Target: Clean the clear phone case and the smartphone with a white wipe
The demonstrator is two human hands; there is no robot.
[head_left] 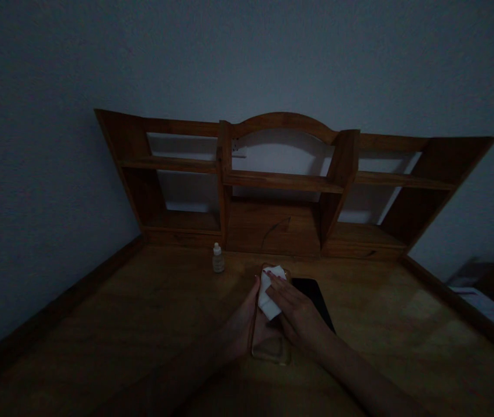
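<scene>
A clear phone case (268, 343) with a brownish rim lies on the wooden desk in front of me. Along its left edge, my left hand (244, 321) grips the side, the thumb near the upper left. My right hand (299, 313) presses a folded white tissue (268, 301) against the upper part of the case, fingers laid over it. Just right of the case, partly covered by my right hand, is a black phone (314, 292) lying flat. A small dropper bottle (218, 260) with a white cap stands upright to the left, apart from both hands.
A wooden shelf unit (273, 182) with several compartments stands at the back of the desk (155, 307) against the pale wall. A thin dark cord (273, 227) shows in its middle section. Raised wooden edges border the desk left and right. The room is dim.
</scene>
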